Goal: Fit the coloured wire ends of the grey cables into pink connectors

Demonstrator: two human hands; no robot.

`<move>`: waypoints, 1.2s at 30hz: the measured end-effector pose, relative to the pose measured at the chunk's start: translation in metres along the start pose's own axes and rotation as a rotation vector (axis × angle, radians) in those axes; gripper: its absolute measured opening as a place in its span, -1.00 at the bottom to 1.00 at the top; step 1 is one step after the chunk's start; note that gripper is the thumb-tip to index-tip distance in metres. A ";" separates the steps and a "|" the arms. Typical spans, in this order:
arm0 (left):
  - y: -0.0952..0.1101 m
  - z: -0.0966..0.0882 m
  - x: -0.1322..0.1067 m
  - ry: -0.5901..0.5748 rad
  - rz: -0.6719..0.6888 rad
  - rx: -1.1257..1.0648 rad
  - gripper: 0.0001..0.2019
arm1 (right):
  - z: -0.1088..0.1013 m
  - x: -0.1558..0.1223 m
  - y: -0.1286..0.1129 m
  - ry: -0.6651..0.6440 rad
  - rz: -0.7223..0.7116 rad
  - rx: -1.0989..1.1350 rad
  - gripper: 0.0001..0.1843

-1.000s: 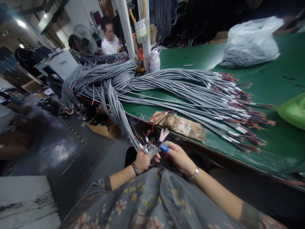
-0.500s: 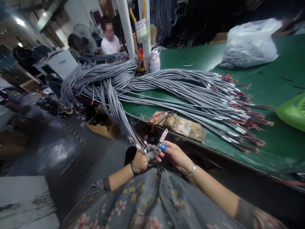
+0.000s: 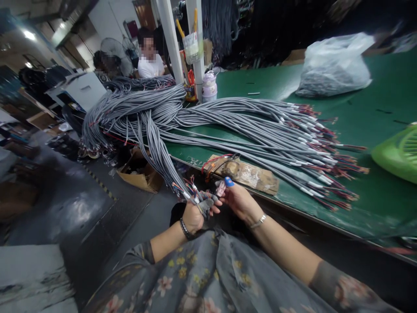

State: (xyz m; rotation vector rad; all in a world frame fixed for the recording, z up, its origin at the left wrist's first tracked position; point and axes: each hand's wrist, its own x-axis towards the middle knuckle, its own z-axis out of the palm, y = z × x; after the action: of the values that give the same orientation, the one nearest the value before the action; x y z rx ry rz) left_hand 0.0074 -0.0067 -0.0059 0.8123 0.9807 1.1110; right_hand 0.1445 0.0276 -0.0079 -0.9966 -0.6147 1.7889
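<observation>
My left hand (image 3: 194, 216) is closed around the ends of a bunch of grey cables (image 3: 164, 163), with grey coverings on some of its fingers. White bands and thin coloured wires (image 3: 193, 188) stick out at the cable tips above the fist. Just to the right, my right hand (image 3: 239, 202) pinches a small flat pink tool (image 3: 220, 188), partly hidden by the fingers. A blue finger cover (image 3: 229, 181) sits on a raised digit of that hand. The two hands are close together in front of the table edge.
On the green table (image 3: 260, 82) lies a large spread of grey cables (image 3: 234, 115) with bared ends. A taped cardboard piece (image 3: 257, 176) rests at the near edge. A plastic bag (image 3: 334, 65), a green basket (image 3: 397, 152) and an open carton (image 3: 140, 171) are around. A person (image 3: 150, 63) sits beyond.
The right hand has turned, its blue-covered digit rising, and drawn slightly away from the left hand. The pink tool now sits lower between the fingers. The left hand keeps its cables.
</observation>
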 end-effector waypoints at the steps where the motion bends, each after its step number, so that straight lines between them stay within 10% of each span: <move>1: 0.000 0.000 0.000 -0.003 -0.011 0.000 -0.54 | 0.001 0.000 0.001 0.010 -0.013 0.006 -0.60; 36: -0.011 -0.014 -0.004 -0.030 -0.197 0.028 -0.48 | -0.040 -0.015 0.024 0.106 0.103 0.071 -0.85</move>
State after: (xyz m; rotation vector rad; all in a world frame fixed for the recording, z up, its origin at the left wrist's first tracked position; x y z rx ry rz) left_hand -0.0029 -0.0130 -0.0201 0.7361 1.0301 0.9152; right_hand 0.1692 0.0031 -0.0420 -1.0836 -0.4377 1.8216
